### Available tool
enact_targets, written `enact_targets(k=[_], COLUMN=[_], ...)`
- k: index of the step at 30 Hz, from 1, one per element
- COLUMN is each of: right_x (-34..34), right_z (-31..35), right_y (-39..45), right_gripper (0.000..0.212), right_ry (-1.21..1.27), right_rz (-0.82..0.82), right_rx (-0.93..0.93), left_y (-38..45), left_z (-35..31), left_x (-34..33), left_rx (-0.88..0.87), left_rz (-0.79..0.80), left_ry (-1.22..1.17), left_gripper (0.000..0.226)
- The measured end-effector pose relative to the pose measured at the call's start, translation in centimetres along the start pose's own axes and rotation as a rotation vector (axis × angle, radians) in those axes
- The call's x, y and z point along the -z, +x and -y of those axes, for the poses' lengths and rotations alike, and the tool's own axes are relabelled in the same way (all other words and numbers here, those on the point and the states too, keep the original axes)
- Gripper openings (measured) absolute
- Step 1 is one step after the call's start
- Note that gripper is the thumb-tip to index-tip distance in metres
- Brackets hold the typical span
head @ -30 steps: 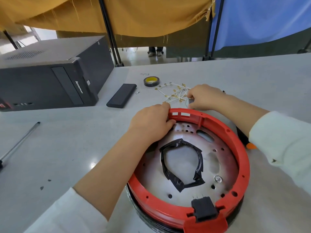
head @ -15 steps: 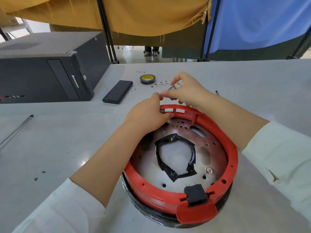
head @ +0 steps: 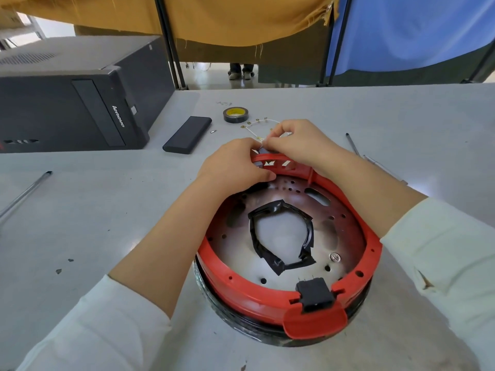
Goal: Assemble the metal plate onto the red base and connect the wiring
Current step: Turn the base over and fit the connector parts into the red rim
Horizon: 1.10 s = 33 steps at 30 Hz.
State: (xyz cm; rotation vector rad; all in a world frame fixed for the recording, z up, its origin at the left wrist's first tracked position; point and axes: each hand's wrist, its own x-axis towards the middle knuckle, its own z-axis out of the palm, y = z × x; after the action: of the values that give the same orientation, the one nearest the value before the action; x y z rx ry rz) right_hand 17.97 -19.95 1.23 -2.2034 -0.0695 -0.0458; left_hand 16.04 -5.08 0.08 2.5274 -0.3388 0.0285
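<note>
A computer case [head: 72, 103] sits far left. My left hand [head: 235, 167] grips the far rim of the red base [head: 267, 295], the metal plate [head: 340, 236] seated inside. My right hand [head: 297, 143] pinches the white wiring [head: 253, 132] just beyond the rim.

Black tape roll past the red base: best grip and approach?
The tape roll lies flat on the table, hole up, nothing touching it. Probably best from straight above: one finger in the yellow-lined hole, thumb on the outer black wall, pinching the ring. A side approach would likely just slide it.
</note>
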Motion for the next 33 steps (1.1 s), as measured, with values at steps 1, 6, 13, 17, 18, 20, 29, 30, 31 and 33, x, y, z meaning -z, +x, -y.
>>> enact_targets(k=[1,6,13,17,18,20,29,30,31,33], right_x=[0.0,0.1,0.3,0.3,0.3,0.2,0.2,0.6,0.9,1.4], right_z=[0.0,-0.1,-0.4,-0.3,-0.3,-0.1,0.5,0.7,0.8,0.7], right_y=[0.0,-0.1,-0.2,-0.5,-0.6,-0.8,-1.0,-1.0,-1.1,-1.6], right_gripper=[0.006,0.009,0.015,0.018,0.019,0.02,0.022,0.023,0.025,0.035], right_ry=[0.002,0.0,0.013,-0.037,-0.057,-0.08,-0.224,-0.238,-0.253,-0.329], right_rz=[0.008,0.068,0.057,0.029,0.023,0.02,0.027,0.064,0.124,0.254], right_rx=[0.003,0.013,0.043,0.08,0.098,0.13,0.171,0.155,0.137,0.135], left_y=[0.0,0.2,0.6,0.6,0.6,0.7,0.7,0.6,0.6,0.5], left_z=[0.0,0.1,0.3,0.3,0.3,0.3,0.0,-0.1,0.0,0.0], left_x=[0.0,0.0,-0.2,-0.2,-0.2,-0.2,-0.4,-0.4,-0.4,-0.3], left_rx=[-0.002,0.005,0.001,-0.006,-0.008,-0.004,0.03,0.033,0.035,0.028], left_rz=[0.009,0.034,0.044,0.051,0.051,0.048,0.036,0.036,0.04,0.05], left_ry=[0.008,0.03,0.072,0.106,0.109,0.103,0.108,0.114,0.121,0.138], left_gripper=[0.054,0.056,0.037,0.034,0.035,0.035,0.025,0.028,0.028,0.029])
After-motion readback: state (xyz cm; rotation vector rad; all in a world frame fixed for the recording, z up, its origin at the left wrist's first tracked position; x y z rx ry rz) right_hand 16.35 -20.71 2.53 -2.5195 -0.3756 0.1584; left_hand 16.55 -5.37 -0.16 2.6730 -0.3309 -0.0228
